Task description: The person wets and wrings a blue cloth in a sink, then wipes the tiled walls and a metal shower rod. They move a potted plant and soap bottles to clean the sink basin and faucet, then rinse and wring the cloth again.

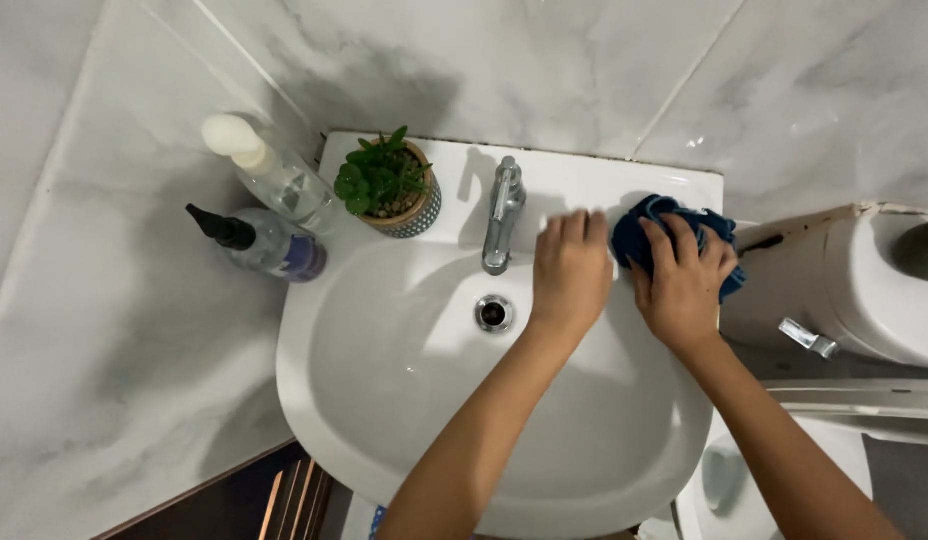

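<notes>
Right hand point(684, 285) pressing blue cloth point(644, 232) on sink rim point(594, 180), left hand point(571, 272) beside

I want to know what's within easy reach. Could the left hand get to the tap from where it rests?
Probably yes. The left hand rests flat on the sink rim just right of the tap, with only bare white rim between them. The blue cloth lies on its other side.

1. The room is evenly and fairly brightly lit from overhead, with a cool white cast.
2. The plant point(386, 182) and the tap point(502, 213) throw soft grey shadows up the marble wall point(584, 70).
3. Small glints sit on the wall tiles and the toilet handle point(808, 338).
4. Straight lines bow near the edges.
5. The hands look slightly soft.
</notes>
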